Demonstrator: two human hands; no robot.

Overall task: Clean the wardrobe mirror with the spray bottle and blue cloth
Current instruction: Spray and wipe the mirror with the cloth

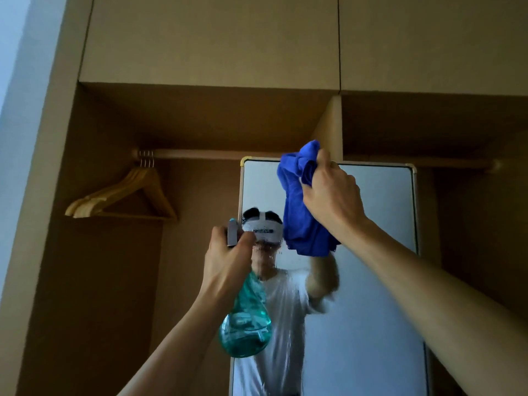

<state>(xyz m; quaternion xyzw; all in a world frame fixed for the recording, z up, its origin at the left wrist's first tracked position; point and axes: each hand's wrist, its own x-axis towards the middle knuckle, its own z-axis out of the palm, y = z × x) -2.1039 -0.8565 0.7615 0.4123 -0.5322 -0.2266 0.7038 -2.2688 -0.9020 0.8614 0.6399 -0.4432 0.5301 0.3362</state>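
Left grip (228, 261), mid-frame, clasps spray bottle (245, 324) at the neck. Right grip (331, 192), raised higher, clutches bunched blue cloth (303, 224) before mirror (371, 252). Trigger hidden; cloth-to-glass contact indeterminate.

The cloth (303, 215) is a plain, deep blue. The spray bottle (245, 330) has a see-through teal body and a grey head tipped in light blue. The wardrobe (200, 38) is plain tan-brown, the hangers (125, 192) pale yellow wood, and the mirror (380, 224) has a cream frame.
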